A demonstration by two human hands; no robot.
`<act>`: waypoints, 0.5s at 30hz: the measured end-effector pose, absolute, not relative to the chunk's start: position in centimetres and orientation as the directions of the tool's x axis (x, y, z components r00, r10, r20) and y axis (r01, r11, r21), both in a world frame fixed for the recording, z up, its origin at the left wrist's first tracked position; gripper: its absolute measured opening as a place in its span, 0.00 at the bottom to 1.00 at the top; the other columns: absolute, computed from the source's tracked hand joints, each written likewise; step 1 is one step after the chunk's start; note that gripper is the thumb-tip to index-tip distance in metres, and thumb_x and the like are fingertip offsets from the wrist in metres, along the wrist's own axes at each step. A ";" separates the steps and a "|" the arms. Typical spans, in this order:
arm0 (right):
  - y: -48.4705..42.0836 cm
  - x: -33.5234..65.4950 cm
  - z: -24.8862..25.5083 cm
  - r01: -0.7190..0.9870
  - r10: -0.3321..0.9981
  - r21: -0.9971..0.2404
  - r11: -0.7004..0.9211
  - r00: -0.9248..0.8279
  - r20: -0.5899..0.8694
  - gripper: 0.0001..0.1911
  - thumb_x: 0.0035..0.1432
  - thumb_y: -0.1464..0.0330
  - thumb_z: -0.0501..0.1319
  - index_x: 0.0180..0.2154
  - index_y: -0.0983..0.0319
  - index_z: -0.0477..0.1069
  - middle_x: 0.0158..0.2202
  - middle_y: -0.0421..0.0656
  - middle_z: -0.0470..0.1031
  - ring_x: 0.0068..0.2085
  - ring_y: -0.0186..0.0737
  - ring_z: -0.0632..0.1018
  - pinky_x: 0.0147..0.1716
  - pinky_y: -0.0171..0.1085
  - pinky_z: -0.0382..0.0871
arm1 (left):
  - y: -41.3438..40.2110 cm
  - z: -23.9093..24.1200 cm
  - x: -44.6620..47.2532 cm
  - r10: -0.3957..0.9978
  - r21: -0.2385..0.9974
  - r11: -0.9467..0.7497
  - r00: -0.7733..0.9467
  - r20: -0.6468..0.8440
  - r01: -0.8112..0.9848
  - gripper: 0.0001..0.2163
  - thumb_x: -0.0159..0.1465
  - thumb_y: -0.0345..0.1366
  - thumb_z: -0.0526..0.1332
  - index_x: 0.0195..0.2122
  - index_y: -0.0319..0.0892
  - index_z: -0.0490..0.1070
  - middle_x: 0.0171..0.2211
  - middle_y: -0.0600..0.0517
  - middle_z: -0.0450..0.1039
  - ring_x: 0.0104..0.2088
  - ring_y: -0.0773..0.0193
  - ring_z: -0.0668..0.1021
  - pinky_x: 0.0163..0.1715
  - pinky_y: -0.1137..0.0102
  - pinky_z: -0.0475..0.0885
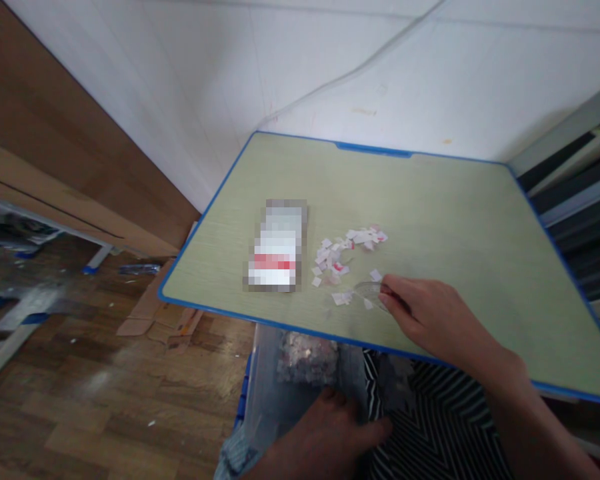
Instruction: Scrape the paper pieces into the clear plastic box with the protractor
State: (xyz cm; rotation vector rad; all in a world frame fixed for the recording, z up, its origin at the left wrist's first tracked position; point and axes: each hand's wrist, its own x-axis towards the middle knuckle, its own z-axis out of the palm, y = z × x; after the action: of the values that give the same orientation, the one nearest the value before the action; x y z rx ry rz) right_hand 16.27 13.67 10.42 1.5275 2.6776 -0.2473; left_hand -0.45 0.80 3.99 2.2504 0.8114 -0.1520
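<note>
My right hand (427, 310) is over the front of the table, its fingers closed on a thin greyish oval thing (368, 289) whose kind I cannot make out. Small white and pink paper scraps (333, 257) lie around its tip and beyond it, some in a loose heap. Below the table's front edge, my left hand (330, 427) is at a clear plastic bin (263, 387), thumb spread away from the fingers. The fingertips are partly hidden and blurred. Inside the bin rests a pile of pale scraps (307, 360).
The pale green table (430, 200) has a blue rim and stands against a white wall. A blurred-out white rectangular thing (277, 243) with a red band lies on its left part. Flattened cardboard (150, 310) is on the wooden floor; a metal frame (575, 147) stands at right.
</note>
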 end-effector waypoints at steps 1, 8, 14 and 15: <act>13.7 16.3 10.4 0.859 0.851 -0.106 0.501 -0.511 -0.125 0.11 0.61 0.69 0.49 0.28 0.62 0.66 0.24 0.42 0.74 0.25 0.39 0.74 0.25 0.36 0.52 | 0.8 4.0 -0.5 0.509 0.606 -0.533 0.796 -0.328 0.591 0.20 0.66 0.33 0.62 0.58 0.47 0.61 0.42 0.45 0.72 0.42 0.52 0.76 0.39 0.64 0.69; 13.6 16.4 10.7 0.851 0.847 -0.020 0.525 -0.524 -0.091 0.13 0.62 0.70 0.48 0.28 0.61 0.66 0.24 0.43 0.74 0.23 0.38 0.73 0.24 0.37 0.49 | 0.7 3.8 -0.6 0.523 0.611 -0.530 0.794 -0.311 0.588 0.18 0.66 0.31 0.60 0.56 0.47 0.62 0.39 0.46 0.72 0.39 0.54 0.75 0.38 0.65 0.69; 13.4 17.9 10.6 0.844 0.846 0.053 0.533 -0.531 -0.053 0.14 0.62 0.69 0.48 0.27 0.61 0.66 0.21 0.42 0.72 0.21 0.38 0.72 0.24 0.37 0.48 | 0.4 3.2 -0.6 0.521 0.587 -0.582 0.812 -0.263 0.563 0.20 0.65 0.32 0.59 0.58 0.47 0.60 0.39 0.45 0.72 0.39 0.53 0.75 0.39 0.64 0.69; 13.3 18.2 10.6 0.846 0.848 0.050 0.530 -0.528 -0.052 0.14 0.62 0.69 0.48 0.27 0.61 0.66 0.21 0.42 0.72 0.21 0.38 0.72 0.24 0.36 0.48 | 0.3 3.2 -0.6 0.528 0.584 -0.580 0.808 -0.260 0.568 0.21 0.65 0.32 0.59 0.59 0.47 0.59 0.40 0.45 0.72 0.39 0.53 0.75 0.38 0.64 0.69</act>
State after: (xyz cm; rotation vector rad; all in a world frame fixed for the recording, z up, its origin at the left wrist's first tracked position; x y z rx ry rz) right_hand 18.22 13.33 10.59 1.4892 2.6863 0.0284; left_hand -0.57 0.32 3.16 2.3140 0.8032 -0.0753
